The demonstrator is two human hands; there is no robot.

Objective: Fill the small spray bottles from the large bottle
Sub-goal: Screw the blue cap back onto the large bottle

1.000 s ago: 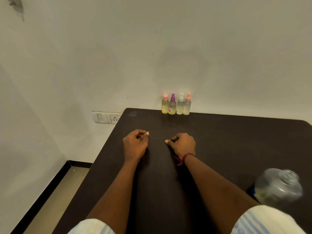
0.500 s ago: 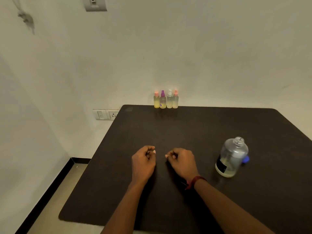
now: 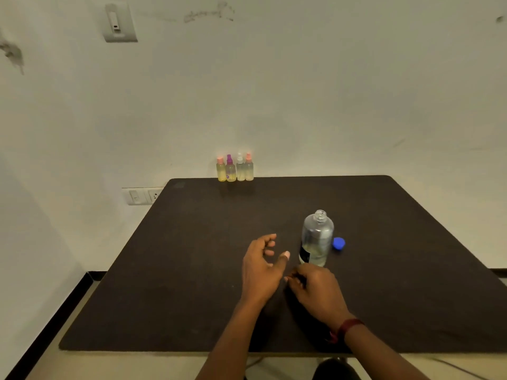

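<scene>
A pale wall (image 3: 301, 91) fills the far half of the view. Against it stands a dark tabletop (image 3: 192, 270) that runs from the far wall to the near edge.

Both forearms reach in from the near side. The left hand (image 3: 260, 270) is held over the middle of the tabletop with its fingers loosely spread and apart, holding nothing. The right hand (image 3: 318, 293) is just beside it on the right, fingers curled in toward the palm, with nothing seen in them.

The large bottle (image 3: 317, 239) stands upright just beyond the right hand. It is clear and uncapped, with a little liquid at the bottom.

The four small spray bottles (image 3: 235, 170) stand in a tight row at the far edge, against the wall and well apart from the hands. All four have their tops on and hold pale liquid.

A socket plate (image 3: 142, 196) sits on the wall left of the tabletop. A blue cap (image 3: 339, 243) lies just right of the large bottle. A red band (image 3: 348, 327) circles the right wrist.
</scene>
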